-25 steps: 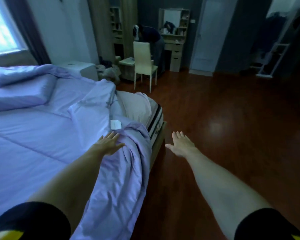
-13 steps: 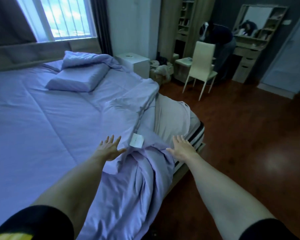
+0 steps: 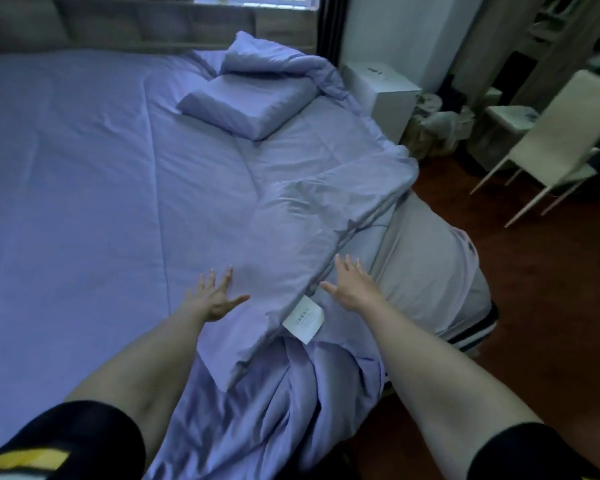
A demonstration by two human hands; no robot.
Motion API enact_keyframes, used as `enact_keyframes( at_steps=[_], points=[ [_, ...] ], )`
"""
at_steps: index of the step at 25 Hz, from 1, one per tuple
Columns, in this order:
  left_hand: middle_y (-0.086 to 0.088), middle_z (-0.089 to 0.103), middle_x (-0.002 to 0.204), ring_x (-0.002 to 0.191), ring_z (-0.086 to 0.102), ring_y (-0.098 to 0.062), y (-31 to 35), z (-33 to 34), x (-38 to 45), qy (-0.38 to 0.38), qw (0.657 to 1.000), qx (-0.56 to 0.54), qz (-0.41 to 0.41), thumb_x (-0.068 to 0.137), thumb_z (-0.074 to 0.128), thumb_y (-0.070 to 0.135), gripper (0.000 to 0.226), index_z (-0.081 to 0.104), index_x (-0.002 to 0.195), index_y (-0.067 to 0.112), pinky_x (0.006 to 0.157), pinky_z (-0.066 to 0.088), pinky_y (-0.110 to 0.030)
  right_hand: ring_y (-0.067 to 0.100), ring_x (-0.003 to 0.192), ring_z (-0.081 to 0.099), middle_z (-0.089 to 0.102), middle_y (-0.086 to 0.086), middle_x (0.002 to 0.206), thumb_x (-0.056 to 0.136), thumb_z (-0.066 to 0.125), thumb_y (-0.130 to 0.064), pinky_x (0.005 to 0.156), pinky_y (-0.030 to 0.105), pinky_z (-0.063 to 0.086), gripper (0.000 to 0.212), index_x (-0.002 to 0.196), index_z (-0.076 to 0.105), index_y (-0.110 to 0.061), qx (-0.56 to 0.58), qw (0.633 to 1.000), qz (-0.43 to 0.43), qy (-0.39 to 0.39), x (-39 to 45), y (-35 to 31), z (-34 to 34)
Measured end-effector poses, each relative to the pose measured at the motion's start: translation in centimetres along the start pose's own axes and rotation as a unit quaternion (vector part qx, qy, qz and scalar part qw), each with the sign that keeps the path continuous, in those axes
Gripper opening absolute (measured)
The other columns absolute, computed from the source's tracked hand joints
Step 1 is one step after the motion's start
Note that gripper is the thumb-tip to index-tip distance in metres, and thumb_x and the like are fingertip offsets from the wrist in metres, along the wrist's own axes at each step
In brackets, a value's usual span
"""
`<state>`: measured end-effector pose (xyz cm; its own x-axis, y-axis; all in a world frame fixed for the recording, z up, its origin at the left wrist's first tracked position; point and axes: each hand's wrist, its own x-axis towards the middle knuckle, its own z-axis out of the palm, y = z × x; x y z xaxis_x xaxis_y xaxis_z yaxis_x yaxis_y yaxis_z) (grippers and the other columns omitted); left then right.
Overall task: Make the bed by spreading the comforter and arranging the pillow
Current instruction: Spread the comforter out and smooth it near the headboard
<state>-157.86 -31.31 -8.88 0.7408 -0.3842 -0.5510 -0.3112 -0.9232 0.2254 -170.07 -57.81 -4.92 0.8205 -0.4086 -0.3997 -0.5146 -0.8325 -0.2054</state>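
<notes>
Reaching for the folded-back comforter (image 3: 291,216) at the bed's right edge; left hand (image 3: 212,296) and right hand (image 3: 350,289) were splayed, holding nothing. Next, probably: grip that edge, pull over bare mattress (image 3: 430,265).

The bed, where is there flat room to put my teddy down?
The wide smooth stretch of comforter left of the pillow and left hand is free. The near right corner is crowded: bunched folds, a white tag, the right hand.
</notes>
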Motion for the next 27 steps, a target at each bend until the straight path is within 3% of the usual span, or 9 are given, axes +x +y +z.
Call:
enact_keyframes(
  at_steps=[7, 11, 14, 16, 18, 21, 25, 27],
  points=[
    [-0.011, 0.004, 0.162, 0.148, 0.014, -0.032, -2.2, 0.9, 5.4, 0.013, 0.980, -0.167, -0.106, 0.063, 0.028, 0.092, 0.109, -0.014, 0.150, 0.041, 0.119, 0.017, -0.052, 0.035, 0.149, -0.005, -0.011, 0.008, 0.162, 0.086, 0.052, -0.064, 0.118, 0.055, 0.013, 0.100, 0.154, -0.008, -0.023, 0.006, 0.997, -0.076, -0.021, 11.1, -3.3, 0.3],
    [-0.003, 0.020, 0.160, 0.143, 0.032, -0.029, -0.7, 3.5, 6.2, 0.016, 0.956, -0.267, -0.117, 0.084, 0.049, 0.068, 0.094, -0.011, 0.151, 0.040, 0.116, 0.024, -0.037, 0.041, 0.147, 0.008, -0.012, 0.008, 0.162, 0.075, 0.064, -0.066, 0.114, 0.058, 0.022, 0.115, 0.151, -0.016, -0.034, 0.060, 0.996, -0.054, -0.049, 15.0, -3.9, 2.7],
    [-0.011, 0.027, 0.157, 0.139, 0.036, -0.034, 0.5, 4.3, 5.5, 0.041, 0.956, -0.262, -0.129, 0.090, 0.053, 0.055, 0.087, -0.010, 0.150, 0.043, 0.113, 0.028, -0.037, 0.038, 0.139, 0.025, 0.016, 0.010, 0.159, 0.086, 0.061, -0.053, 0.107, 0.054, 0.033, 0.093, 0.153, -0.001, -0.035, 0.022, 0.997, -0.078, -0.017, 15.6, -2.9, 4.6],
    [-0.015, 0.033, 0.154, 0.137, 0.039, -0.035, 1.7, 4.5, 4.5, 0.048, 0.961, -0.241, -0.128, 0.096, 0.050, 0.044, 0.079, -0.007, 0.151, 0.043, 0.111, 0.031, -0.036, 0.036, 0.128, 0.037, 0.043, 0.011, 0.143, 0.094, 0.054, -0.038, 0.095, 0.048, 0.041, 0.062, 0.148, 0.025, -0.029, 0.000, 0.994, -0.111, 0.025, 15.8, -2.0, 4.8],
    [-0.014, 0.033, 0.155, 0.137, 0.039, -0.034, 3.3, 4.7, 3.2, 0.064, 0.963, -0.232, -0.123, 0.099, 0.045, 0.035, 0.073, -0.005, 0.151, 0.043, 0.112, 0.031, -0.036, 0.035, 0.115, 0.048, 0.061, 0.013, 0.122, 0.098, 0.046, -0.022, 0.080, 0.040, 0.043, 0.030, 0.126, 0.053, -0.019, -0.005, 0.987, -0.149, 0.064, 15.6, -1.0, 4.1],
    [-0.014, 0.034, 0.154, 0.135, 0.041, -0.035, 6.3, 5.1, 1.0, 0.089, 0.967, -0.198, -0.129, 0.102, 0.036, 0.030, 0.063, -0.002, 0.151, 0.044, 0.112, 0.032, -0.038, 0.037, 0.103, 0.057, 0.067, 0.017, 0.108, 0.098, 0.039, -0.013, 0.076, 0.040, 0.045, 0.030, 0.106, 0.067, -0.009, -0.006, 0.980, -0.182, 0.078, 14.2, 1.2, 2.6],
    [-0.023, 0.046, 0.142, 0.120, 0.052, -0.040, 11.2, 6.6, -2.5, 0.131, 0.970, -0.133, -0.155, 0.103, 0.029, 0.027, 0.058, 0.000, 0.151, 0.042, 0.099, 0.041, -0.040, 0.036, 0.101, 0.057, 0.068, 0.017, 0.103, 0.094, 0.039, -0.007, 0.070, 0.037, 0.040, 0.030, 0.102, 0.069, -0.011, -0.016, 0.966, -0.237, 0.104, 10.6, 6.0, 1.9],
    [-0.025, 0.045, 0.142, 0.122, 0.051, -0.040, 13.9, 8.0, -4.6, 0.148, 0.967, -0.125, -0.166, 0.103, 0.027, 0.026, 0.056, 0.003, 0.152, 0.039, 0.101, 0.040, -0.040, 0.036, 0.103, 0.056, 0.066, 0.019, 0.105, 0.094, 0.040, -0.007, 0.073, 0.037, 0.043, 0.031, 0.105, 0.068, -0.013, -0.025, 0.960, -0.255, 0.113, 8.3, 8.9, 1.1]
  ],
)
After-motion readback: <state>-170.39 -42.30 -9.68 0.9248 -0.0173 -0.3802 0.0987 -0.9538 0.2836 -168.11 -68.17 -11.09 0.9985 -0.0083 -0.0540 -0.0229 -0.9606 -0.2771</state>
